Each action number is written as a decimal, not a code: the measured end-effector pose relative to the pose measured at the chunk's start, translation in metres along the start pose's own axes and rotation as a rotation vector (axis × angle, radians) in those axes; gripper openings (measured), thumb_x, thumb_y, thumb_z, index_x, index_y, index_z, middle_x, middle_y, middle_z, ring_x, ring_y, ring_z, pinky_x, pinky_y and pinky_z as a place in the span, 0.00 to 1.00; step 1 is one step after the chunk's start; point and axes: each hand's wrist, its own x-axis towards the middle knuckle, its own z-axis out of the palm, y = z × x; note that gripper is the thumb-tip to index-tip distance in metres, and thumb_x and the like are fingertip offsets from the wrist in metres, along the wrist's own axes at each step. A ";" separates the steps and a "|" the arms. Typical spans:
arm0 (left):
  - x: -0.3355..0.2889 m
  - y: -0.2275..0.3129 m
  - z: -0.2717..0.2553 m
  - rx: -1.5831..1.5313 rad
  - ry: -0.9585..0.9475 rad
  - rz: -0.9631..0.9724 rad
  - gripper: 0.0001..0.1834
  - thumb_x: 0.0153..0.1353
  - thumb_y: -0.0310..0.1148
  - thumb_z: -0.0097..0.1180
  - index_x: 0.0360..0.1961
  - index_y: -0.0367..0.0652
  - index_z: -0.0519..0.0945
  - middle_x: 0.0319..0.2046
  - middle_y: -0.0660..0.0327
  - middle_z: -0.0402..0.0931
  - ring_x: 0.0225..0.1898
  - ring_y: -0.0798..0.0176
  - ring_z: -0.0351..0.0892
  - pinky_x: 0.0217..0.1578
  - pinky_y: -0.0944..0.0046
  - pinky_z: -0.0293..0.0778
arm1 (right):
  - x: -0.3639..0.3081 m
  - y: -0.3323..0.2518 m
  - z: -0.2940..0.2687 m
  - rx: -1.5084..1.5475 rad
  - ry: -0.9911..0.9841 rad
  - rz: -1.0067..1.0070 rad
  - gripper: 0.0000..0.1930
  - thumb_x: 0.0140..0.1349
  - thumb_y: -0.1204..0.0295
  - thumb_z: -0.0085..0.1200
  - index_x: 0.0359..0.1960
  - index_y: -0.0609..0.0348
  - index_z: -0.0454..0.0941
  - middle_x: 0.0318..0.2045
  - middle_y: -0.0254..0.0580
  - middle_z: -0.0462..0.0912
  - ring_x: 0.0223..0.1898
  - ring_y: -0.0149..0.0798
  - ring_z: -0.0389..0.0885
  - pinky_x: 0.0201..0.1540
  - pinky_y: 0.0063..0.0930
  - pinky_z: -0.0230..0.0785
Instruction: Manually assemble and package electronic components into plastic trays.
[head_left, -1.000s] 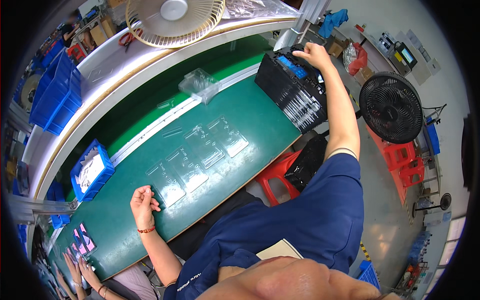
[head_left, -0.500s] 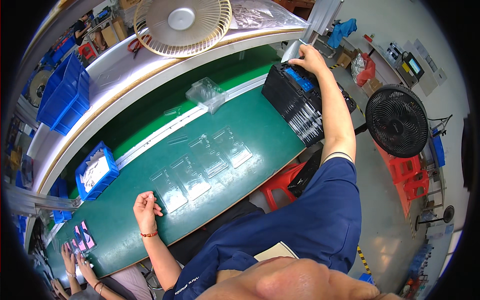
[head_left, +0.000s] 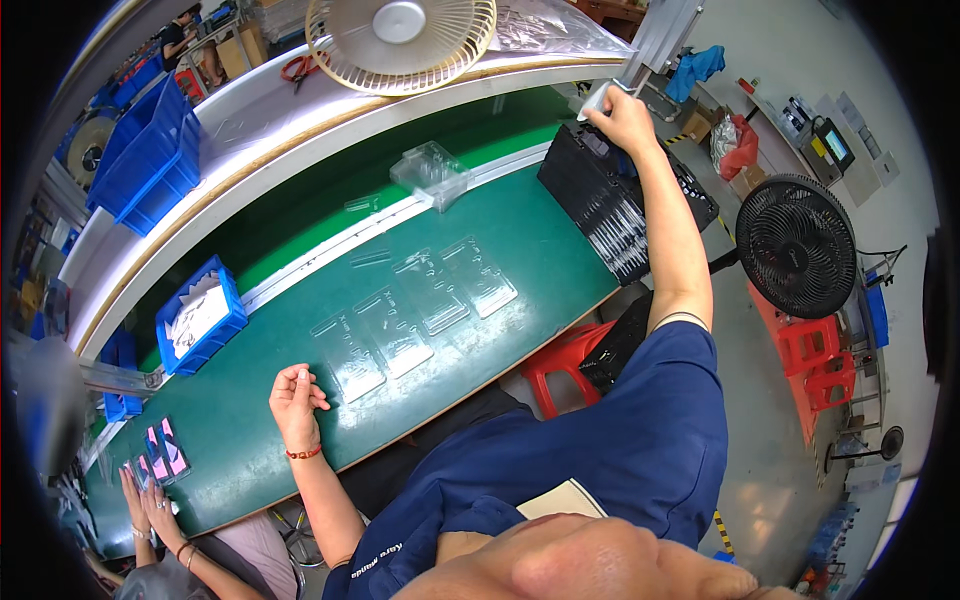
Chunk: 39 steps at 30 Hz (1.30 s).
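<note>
At the far right end of the green table, my right hand is closed on a thin, pale, flat sheet. It is above a stack of black trays with thin pale edges in its slots. My left hand is near the table's front edge with fingers curled in; no object shows in it. To its right, several clear plastic trays lie flat in a slanting row. Small clear strips are behind them. Farther back, a clear plastic box sits at the metal rail.
A blue bin of white pieces stands at the left. Another person's hands are beside pink-and-dark flat pieces. A pale fan and larger blue bin are on the shelf. A black fan stands right.
The view has shifted slightly, moving the table contents right and up. The blue patch on top of the black stack no longer shows. My right hand still grips the pale sheet.
</note>
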 end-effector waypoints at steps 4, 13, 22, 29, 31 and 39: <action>-0.010 0.015 0.024 -0.001 -0.084 0.060 0.07 0.64 0.27 0.54 0.40 0.36 0.77 0.29 0.61 0.75 0.22 0.73 0.74 0.18 0.74 0.73 | -0.032 -0.091 -0.024 0.186 0.114 0.020 0.24 0.47 0.54 0.68 0.22 0.59 0.68 0.19 0.45 0.76 0.23 0.43 0.77 0.29 0.36 0.69; -0.030 0.011 0.137 -0.285 -0.642 -0.097 0.42 0.55 0.22 0.61 0.67 0.38 0.52 0.61 0.56 0.62 0.63 0.60 0.62 0.59 0.58 0.66 | -0.189 -0.313 0.043 1.136 -0.586 -0.017 0.22 0.49 0.65 0.70 0.20 0.55 0.63 0.20 0.25 0.64 0.26 0.21 0.59 0.26 0.18 0.56; -0.050 0.014 0.064 -0.706 -0.402 -0.303 0.24 0.60 0.18 0.53 0.58 0.35 0.65 0.52 0.51 0.72 0.53 0.53 0.75 0.52 0.48 0.77 | -0.209 -0.334 0.081 1.358 -1.099 -0.116 0.17 0.56 0.74 0.63 0.45 0.60 0.73 0.37 0.33 0.75 0.34 0.20 0.73 0.33 0.15 0.69; -0.055 0.020 0.029 -0.460 -0.237 -0.219 0.24 0.57 0.19 0.55 0.55 0.38 0.68 0.48 0.55 0.75 0.45 0.59 0.79 0.38 0.60 0.83 | -0.213 -0.367 0.077 1.348 -1.193 -0.241 0.22 0.56 0.76 0.62 0.53 0.60 0.69 0.24 0.29 0.76 0.27 0.20 0.74 0.29 0.15 0.64; -0.055 0.023 0.024 -0.415 -0.251 -0.222 0.24 0.57 0.19 0.56 0.55 0.38 0.68 0.47 0.54 0.75 0.45 0.60 0.80 0.37 0.60 0.83 | -0.215 -0.373 0.081 1.383 -1.209 -0.262 0.22 0.56 0.77 0.61 0.52 0.60 0.70 0.23 0.27 0.75 0.26 0.19 0.73 0.28 0.15 0.63; -0.063 0.025 0.003 -0.505 -0.063 -0.191 0.20 0.63 0.27 0.53 0.55 0.35 0.66 0.54 0.47 0.71 0.49 0.52 0.78 0.41 0.55 0.82 | -0.205 -0.366 0.109 1.081 -0.901 -0.072 0.14 0.54 0.76 0.61 0.42 0.60 0.76 0.19 0.30 0.75 0.23 0.26 0.73 0.32 0.21 0.67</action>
